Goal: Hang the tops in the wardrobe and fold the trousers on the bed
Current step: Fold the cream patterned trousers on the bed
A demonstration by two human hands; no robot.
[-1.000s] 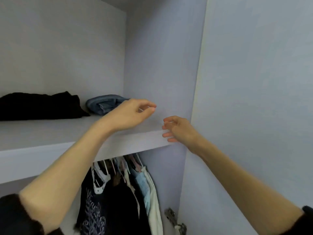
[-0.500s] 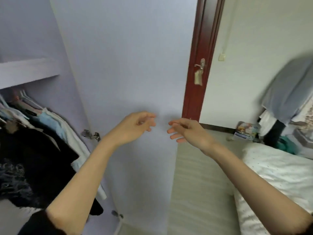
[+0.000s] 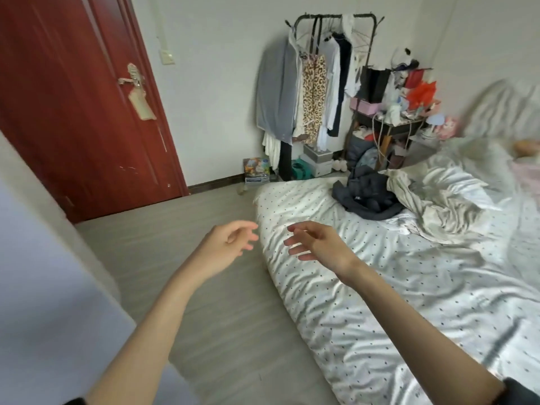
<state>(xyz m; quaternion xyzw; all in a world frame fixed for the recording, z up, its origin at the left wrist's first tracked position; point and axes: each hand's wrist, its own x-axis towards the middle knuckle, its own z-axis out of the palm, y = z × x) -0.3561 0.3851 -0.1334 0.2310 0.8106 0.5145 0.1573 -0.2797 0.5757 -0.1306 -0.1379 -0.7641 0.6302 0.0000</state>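
A crumpled dark garment (image 3: 366, 192) lies in a heap near the far corner of the bed (image 3: 365, 287), which has a white dotted sheet. My left hand (image 3: 226, 248) hovers over the floor beside the bed's corner, fingers apart and holding nothing. My right hand (image 3: 317, 244) hovers over the sheet's near edge, also open with nothing in it. Both hands are well short of the dark garment. The pale wardrobe door (image 3: 43, 287) fills the left edge; the wardrobe's inside is out of view.
A rumpled white duvet (image 3: 444, 200) lies beside the dark garment. A clothes rack (image 3: 315, 92) with hanging garments stands at the far wall, next to a cluttered small table (image 3: 391, 112). A red-brown door (image 3: 73, 112) is at the left. Grey floor (image 3: 210, 317) lies between.
My view has swung right from the wardrobe shelf and hanging clothes, past the wardrobe door, to the bed. Both hands stayed open in front of me and hold nothing.
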